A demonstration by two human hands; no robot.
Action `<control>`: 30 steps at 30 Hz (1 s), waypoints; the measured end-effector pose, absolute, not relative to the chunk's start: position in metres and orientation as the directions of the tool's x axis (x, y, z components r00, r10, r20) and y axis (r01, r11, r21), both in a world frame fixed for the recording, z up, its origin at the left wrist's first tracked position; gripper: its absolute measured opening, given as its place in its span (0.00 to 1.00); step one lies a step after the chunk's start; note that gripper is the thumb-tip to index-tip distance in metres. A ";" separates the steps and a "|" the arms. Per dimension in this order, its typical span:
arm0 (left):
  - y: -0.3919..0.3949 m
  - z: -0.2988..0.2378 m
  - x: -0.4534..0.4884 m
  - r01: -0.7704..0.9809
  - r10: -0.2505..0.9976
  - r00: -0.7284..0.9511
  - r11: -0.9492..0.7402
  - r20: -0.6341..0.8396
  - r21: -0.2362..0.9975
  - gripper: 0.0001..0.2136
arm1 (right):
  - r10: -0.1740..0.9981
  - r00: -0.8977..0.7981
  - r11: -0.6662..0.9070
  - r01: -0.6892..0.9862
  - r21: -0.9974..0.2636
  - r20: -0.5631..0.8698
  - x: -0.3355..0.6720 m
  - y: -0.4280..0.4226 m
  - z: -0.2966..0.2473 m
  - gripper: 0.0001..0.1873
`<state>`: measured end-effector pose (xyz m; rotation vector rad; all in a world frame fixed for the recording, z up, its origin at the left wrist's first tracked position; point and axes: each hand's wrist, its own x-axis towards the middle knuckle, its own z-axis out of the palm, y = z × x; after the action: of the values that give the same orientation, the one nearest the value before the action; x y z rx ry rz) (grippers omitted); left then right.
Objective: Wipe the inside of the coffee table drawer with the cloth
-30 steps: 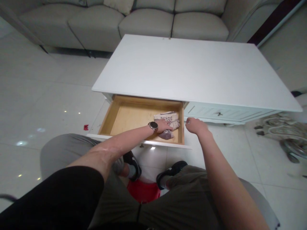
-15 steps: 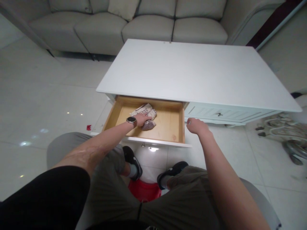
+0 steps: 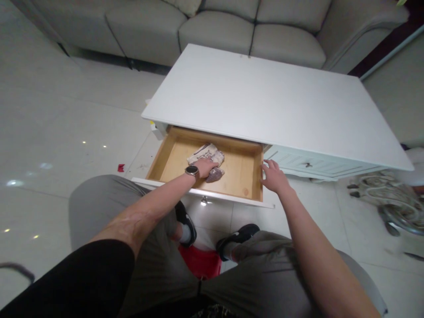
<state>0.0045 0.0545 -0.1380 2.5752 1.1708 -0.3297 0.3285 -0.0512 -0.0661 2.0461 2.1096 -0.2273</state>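
Note:
A crumpled cloth (image 3: 212, 153), off-white with dark print and a brownish-purple part, lies in the pulled-out wooden drawer (image 3: 236, 170) of the white coffee table. My left hand (image 3: 203, 168), with a watch on its wrist, reaches over the drawer front and is closed on the middle of the cloth, which spreads out on both sides of it. Its fingertips are partly hidden. Just outside the drawer's right side wall is my right hand (image 3: 274, 176), fingers apart and holding nothing; the fingertips are at the wall's edge.
The white table top (image 3: 281, 101) spreads above the drawer. A second drawer front with a knob (image 3: 308, 164) is at right. Behind stands a grey sofa (image 3: 215, 33). Below me is a red stool (image 3: 201, 263); a small red scrap (image 3: 121, 168) lies on the floor.
My right hand has gone from a closed fist to spread fingers beside the drawer. My left hand stays on the cloth. The view has shifted and tilted slightly.

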 end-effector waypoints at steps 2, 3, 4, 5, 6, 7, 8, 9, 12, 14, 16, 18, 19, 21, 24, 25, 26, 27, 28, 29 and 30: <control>0.055 -0.136 0.006 0.762 0.697 0.643 -0.625 -0.316 0.171 0.25 | 0.965 -0.160 0.188 0.975 0.119 -0.208 0.321 -0.045 -0.071 0.26; 0.054 -0.136 0.007 0.761 0.699 0.644 -0.626 -0.312 0.171 0.25 | 0.951 -0.211 0.250 0.955 0.161 -0.225 0.317 -0.041 -0.074 0.24; 0.054 -0.136 0.007 0.760 0.700 0.646 -0.626 -0.306 0.174 0.25 | 0.931 -0.249 0.305 0.932 0.195 -0.267 0.313 -0.035 -0.078 0.23; 0.054 -0.136 0.007 0.758 0.699 0.649 -0.627 -0.299 0.181 0.25 | 0.903 -0.274 0.357 0.908 0.219 -0.332 0.308 -0.029 -0.082 0.22; 0.055 -0.136 0.008 0.753 0.697 0.656 -0.629 -0.291 0.191 0.24 | 0.866 -0.282 0.400 0.886 0.234 -0.412 0.304 -0.022 -0.087 0.21; 0.055 -0.137 0.008 0.750 0.695 0.660 -0.630 -0.284 0.202 0.24 | 0.827 -0.273 0.431 0.869 0.243 -0.492 0.300 -0.016 -0.091 0.20; 0.056 -0.138 0.008 0.748 0.694 0.664 -0.630 -0.279 0.211 0.23 | 0.789 -0.252 0.451 0.857 0.249 -0.560 0.296 -0.010 -0.095 0.18; 0.057 -0.139 0.009 0.747 0.695 0.665 -0.628 -0.274 0.219 0.23 | 0.757 -0.228 0.464 0.848 0.257 -0.613 0.293 -0.004 -0.097 0.17; 0.060 -0.143 0.009 0.755 0.705 0.656 -0.613 -0.270 0.233 0.23 | 0.706 -0.211 0.512 0.811 0.282 -0.676 0.291 0.005 -0.092 0.13; 0.061 -0.144 0.010 0.759 0.709 0.651 -0.604 -0.270 0.245 0.24 | 0.688 -0.270 0.568 0.778 0.268 -0.673 0.295 0.005 -0.079 0.13; 0.061 -0.146 0.010 0.762 0.713 0.647 -0.594 -0.270 0.258 0.24 | 0.681 -0.344 0.614 0.750 0.247 -0.646 0.302 0.002 -0.059 0.13; 0.061 -0.146 0.010 0.762 0.716 0.646 -0.588 -0.263 0.273 0.22 | 0.713 -0.367 0.618 0.731 0.288 -0.598 0.308 -0.006 -0.036 0.14; 0.061 -0.146 0.010 0.760 0.717 0.648 -0.586 -0.258 0.280 0.22 | 0.742 -0.348 0.600 0.727 0.335 -0.574 0.312 -0.011 -0.025 0.15; 0.061 -0.144 0.010 0.757 0.714 0.651 -0.587 -0.256 0.287 0.21 | 0.811 -0.253 0.519 0.728 0.448 -0.528 0.318 -0.024 -0.005 0.17; 0.062 -0.140 0.009 0.751 0.701 0.659 -0.588 -0.274 0.301 0.23 | 0.865 -0.107 0.398 0.743 0.539 -0.491 0.326 -0.050 0.020 0.17; 0.062 -0.139 0.008 0.748 0.696 0.662 -0.589 -0.280 0.306 0.24 | 0.869 -0.072 0.371 0.749 0.549 -0.489 0.328 -0.060 0.028 0.17; 0.062 -0.138 0.008 0.747 0.692 0.663 -0.588 -0.285 0.310 0.25 | 0.871 -0.041 0.348 0.755 0.556 -0.490 0.329 -0.070 0.037 0.18; 0.063 -0.138 0.008 0.747 0.690 0.664 -0.588 -0.290 0.310 0.25 | 0.870 -0.013 0.328 0.761 0.560 -0.492 0.330 -0.082 0.045 0.18; 0.063 -0.138 0.008 0.749 0.688 0.662 -0.588 -0.297 0.307 0.26 | 0.868 0.016 0.308 0.767 0.563 -0.496 0.331 -0.093 0.053 0.19; 0.064 -0.138 0.008 0.751 0.688 0.659 -0.587 -0.303 0.302 0.26 | 0.866 0.041 0.289 0.773 0.565 -0.499 0.330 -0.105 0.061 0.19; 0.065 -0.139 0.008 0.753 0.688 0.657 -0.585 -0.308 0.301 0.26 | 0.863 0.063 0.272 0.778 0.567 -0.501 0.330 -0.117 0.070 0.19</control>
<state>0.0084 0.0646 -0.1388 2.4705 1.1318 -0.2204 0.3299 -0.1171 0.0700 1.5114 1.7166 0.1302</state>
